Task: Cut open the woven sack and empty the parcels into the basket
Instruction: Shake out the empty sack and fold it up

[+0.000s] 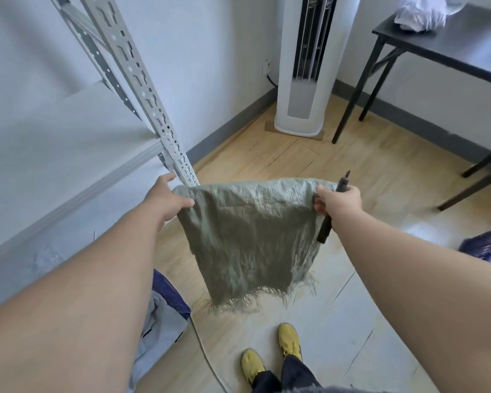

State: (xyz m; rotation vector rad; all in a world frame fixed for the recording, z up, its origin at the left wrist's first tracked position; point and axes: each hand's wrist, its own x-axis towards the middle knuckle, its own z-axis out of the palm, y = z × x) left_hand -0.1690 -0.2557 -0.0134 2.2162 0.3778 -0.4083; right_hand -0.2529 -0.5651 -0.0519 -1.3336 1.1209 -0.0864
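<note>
The grey-green woven sack (253,236) hangs limp in front of me over the wooden floor, its frayed cut edge at the bottom. My left hand (167,198) grips its upper left corner. At the upper right corner my right hand (338,202) holds the sack together with a dark utility knife (333,207), whose tip points up and whose handle sticks out below the fist. A dark blue basket (486,245) shows partly at the right edge, something pale inside it.
A grey metal shelving rack (142,89) stands on the left. A white tower air conditioner (304,80) fills the corner. A black table (442,43) with a plastic bag stands at the right. A blue-and-white bag (165,316) lies at lower left, near my yellow shoes (270,353).
</note>
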